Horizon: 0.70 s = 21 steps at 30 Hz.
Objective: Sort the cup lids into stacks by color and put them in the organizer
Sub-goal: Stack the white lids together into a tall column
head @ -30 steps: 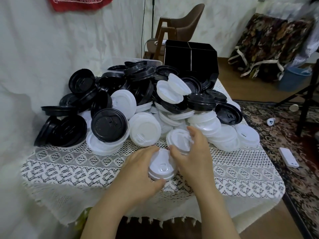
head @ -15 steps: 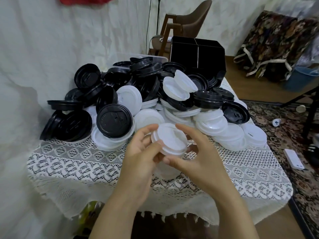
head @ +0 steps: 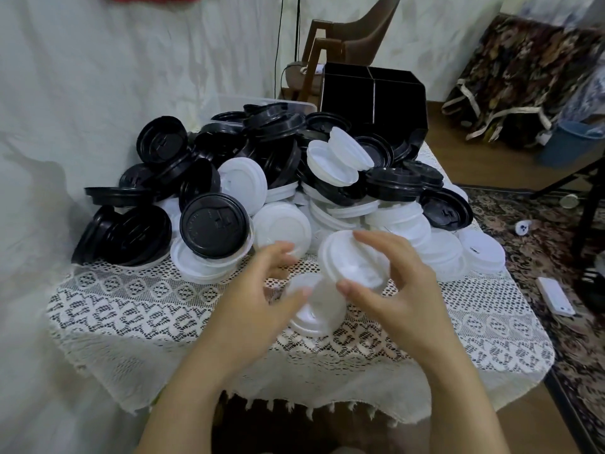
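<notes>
Left hand [head: 258,299], right hand [head: 399,290]: bare, short nails. Forearms [head: 196,398] bare to frame edge.

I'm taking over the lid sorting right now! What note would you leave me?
Left hand: open, beside the small white stack on the tablecloth; the view is blurred.
Right hand: holds a white lid, tilted, above that stack.
Black organizer: at the table's back; its inside doesn't show.
Done: a short white stack begun.
Left: add this lid, sort the mixed pile of black and white lids, then move the stacks into the organizer.
</notes>
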Tool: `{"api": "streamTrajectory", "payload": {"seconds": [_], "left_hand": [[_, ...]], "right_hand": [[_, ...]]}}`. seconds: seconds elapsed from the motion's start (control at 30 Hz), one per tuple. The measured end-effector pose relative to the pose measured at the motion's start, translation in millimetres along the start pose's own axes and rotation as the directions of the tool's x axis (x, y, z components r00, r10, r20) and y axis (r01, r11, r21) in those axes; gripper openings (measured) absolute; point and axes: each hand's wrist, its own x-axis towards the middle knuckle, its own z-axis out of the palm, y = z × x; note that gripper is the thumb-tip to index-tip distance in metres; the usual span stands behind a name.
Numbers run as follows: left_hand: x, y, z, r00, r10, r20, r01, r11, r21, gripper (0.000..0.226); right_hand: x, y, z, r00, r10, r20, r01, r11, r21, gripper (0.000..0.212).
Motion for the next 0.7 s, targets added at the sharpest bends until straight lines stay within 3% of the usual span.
{"api": "streamTrajectory", "payload": {"seconds": [0.07,0.17,0.3,0.7], "left_hand": [[-3.0,-5.5,-1.9,0.989,-0.010,0.146,-0.039,0.944,0.328,0.074],[0.0,-12.5,4.7,0.980,0.005,0.201,-0.105,0.866,0.489,0.086],[6.1,-16.9,14.0,0.987,0.066,0.144,-0.130,0.861,0.492,0.081],[30.1,-16.5,32.8,0.976,0.134,0.172,-0.193,0.899,0.393,0.084]], "right_hand": [[-1.0,4.8,-6.7,0.993,0.085,-0.083,-0.083,0.996,0.018,0.061],[-3.6,6.8,-8.0,0.984,0.159,-0.086,-0.161,0.987,-0.023,0.067],[-4.9,8.4,-5.2,0.988,0.135,-0.074,-0.138,0.989,-0.048,0.055],[-3.3,17.2,7.2,0.991,0.124,-0.048,-0.129,0.985,-0.115,0.050]]}}
